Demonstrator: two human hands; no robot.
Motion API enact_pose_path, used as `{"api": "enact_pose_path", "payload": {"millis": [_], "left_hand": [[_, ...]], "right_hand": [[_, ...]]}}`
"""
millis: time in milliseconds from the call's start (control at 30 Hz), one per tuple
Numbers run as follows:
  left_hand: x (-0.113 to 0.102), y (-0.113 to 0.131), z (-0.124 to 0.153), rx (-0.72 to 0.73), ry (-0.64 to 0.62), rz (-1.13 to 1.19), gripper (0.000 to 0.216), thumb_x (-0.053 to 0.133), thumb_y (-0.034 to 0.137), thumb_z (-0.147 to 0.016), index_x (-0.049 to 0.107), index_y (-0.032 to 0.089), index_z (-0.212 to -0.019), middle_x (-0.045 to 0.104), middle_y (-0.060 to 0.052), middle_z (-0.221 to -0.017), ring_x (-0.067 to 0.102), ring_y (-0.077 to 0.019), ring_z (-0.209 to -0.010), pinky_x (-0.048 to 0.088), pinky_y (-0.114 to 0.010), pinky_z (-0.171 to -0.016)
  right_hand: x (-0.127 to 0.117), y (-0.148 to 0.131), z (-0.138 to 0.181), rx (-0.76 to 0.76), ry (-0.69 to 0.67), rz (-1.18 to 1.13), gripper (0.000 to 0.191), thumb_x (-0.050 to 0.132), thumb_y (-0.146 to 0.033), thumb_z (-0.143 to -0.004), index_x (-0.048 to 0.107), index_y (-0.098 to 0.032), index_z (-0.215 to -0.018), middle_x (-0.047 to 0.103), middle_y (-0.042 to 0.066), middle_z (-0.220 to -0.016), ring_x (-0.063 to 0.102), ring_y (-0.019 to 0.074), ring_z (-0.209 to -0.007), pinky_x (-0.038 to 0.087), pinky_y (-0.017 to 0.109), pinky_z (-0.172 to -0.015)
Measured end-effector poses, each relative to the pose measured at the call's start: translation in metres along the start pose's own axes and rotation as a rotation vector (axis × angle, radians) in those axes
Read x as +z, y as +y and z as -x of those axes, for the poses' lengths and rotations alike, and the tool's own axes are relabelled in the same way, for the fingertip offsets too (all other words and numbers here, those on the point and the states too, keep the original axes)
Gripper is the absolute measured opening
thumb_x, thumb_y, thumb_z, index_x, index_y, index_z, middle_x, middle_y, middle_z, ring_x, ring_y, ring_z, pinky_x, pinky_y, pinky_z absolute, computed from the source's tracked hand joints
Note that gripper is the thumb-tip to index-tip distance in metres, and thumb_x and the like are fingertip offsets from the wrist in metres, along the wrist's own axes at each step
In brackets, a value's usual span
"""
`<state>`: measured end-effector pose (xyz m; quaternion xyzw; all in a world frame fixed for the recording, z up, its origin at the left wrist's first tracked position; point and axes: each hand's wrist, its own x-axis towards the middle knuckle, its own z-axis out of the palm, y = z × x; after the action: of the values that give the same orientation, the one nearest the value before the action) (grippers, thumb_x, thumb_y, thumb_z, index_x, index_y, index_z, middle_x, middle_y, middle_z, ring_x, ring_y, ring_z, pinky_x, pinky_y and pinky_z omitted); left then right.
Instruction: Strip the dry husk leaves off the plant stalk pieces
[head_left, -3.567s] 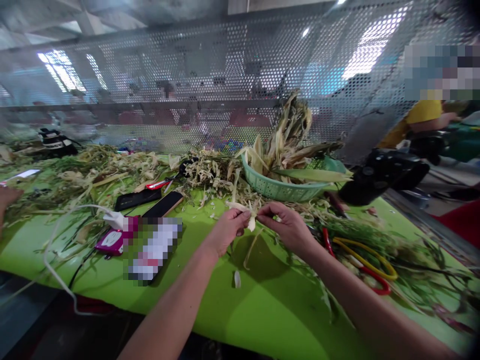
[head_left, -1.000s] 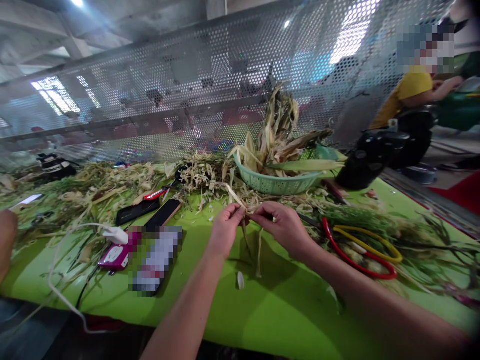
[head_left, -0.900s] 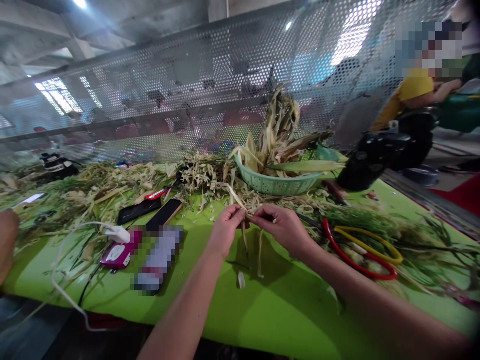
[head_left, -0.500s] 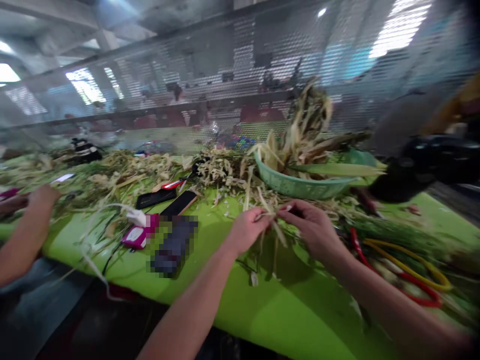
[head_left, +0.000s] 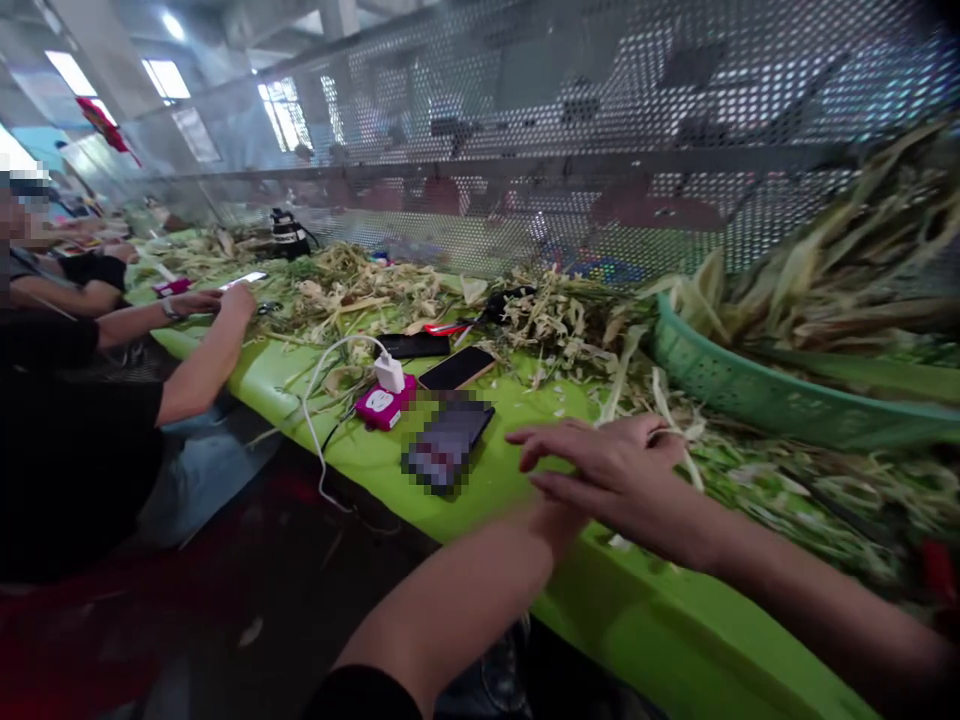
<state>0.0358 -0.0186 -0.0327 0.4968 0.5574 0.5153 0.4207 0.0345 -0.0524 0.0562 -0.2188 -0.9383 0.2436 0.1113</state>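
My right hand (head_left: pixel 607 470) crosses over my left wrist, its fingers apart and pointing left toward a dark pixelated phone (head_left: pixel 450 440). Behind it, partly hidden, my left hand (head_left: pixel 651 432) has its fingers curled around pale dried husk strips (head_left: pixel 688 468), which stick out above and beside the hand. Both hands are over the front part of the green-covered table (head_left: pixel 675 620). More dried husks (head_left: pixel 862 270) are heaped in a green plastic basket (head_left: pixel 750 385) to the right of my hands.
A pink power socket (head_left: pixel 384 403) with a white charger (head_left: pixel 388 372), a wooden-edged phone (head_left: pixel 457 368) and a black phone (head_left: pixel 416 346) lie left. Dried plant scraps (head_left: pixel 570 310) line the perforated screen (head_left: pixel 465 220). A co-worker's arm (head_left: pixel 199 365) reaches over the table at left.
The view has swung left. My hands were side by side, both pinching husk strips; now the right has let go and crossed left over my left wrist.
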Motion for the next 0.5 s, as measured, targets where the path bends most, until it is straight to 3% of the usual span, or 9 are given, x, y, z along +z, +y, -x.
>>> {"api": "enact_pose_path", "payload": {"millis": [67,133,333,500], "left_hand": [[-0.004,0.002,-0.002,0.011,-0.049,-0.146,0.033,0.038,0.028,-0.089,0.068,0.022,-0.099,0.065,-0.014,-0.092,0.052,-0.0236,-0.084,0.034,-0.039,-0.072],[-0.015,0.003,-0.010,0.053,-0.170,-0.170,0.018,0.062,0.031,-0.077,0.071,0.019,-0.087,0.067,-0.012,-0.084,0.050,-0.0195,-0.071,0.030,-0.037,-0.064],[-0.036,0.008,-0.017,0.204,-0.205,-0.223,0.015,0.057,0.027,-0.081,0.067,0.016,-0.083,0.068,-0.012,-0.084,0.047,-0.0140,-0.063,0.026,-0.033,-0.058],[-0.037,0.012,-0.011,0.174,-0.160,-0.119,0.012,0.057,0.026,-0.080,0.066,0.019,-0.077,0.066,-0.010,-0.077,0.046,-0.0155,-0.060,0.024,-0.032,-0.056]], "right_hand": [[0.010,-0.012,-0.018,-0.018,-0.089,-0.031,0.022,0.046,-0.036,-0.091,0.062,-0.021,-0.094,0.061,0.009,-0.121,0.054,0.0250,-0.111,0.042,0.040,-0.094],[0.018,-0.019,-0.030,-0.035,-0.122,-0.046,0.021,0.047,-0.034,-0.090,0.063,-0.021,-0.094,0.061,0.008,-0.122,0.055,0.0240,-0.109,0.043,0.038,-0.093],[0.037,-0.015,-0.049,-0.051,-0.188,-0.003,0.027,0.047,-0.031,-0.091,0.062,-0.019,-0.110,0.066,0.008,-0.107,0.058,0.0223,-0.097,0.044,0.036,-0.088],[0.037,-0.013,-0.051,-0.017,-0.178,-0.054,0.027,0.049,-0.032,-0.090,0.062,-0.021,-0.112,0.065,0.008,-0.110,0.059,0.0227,-0.101,0.044,0.037,-0.090]]}}
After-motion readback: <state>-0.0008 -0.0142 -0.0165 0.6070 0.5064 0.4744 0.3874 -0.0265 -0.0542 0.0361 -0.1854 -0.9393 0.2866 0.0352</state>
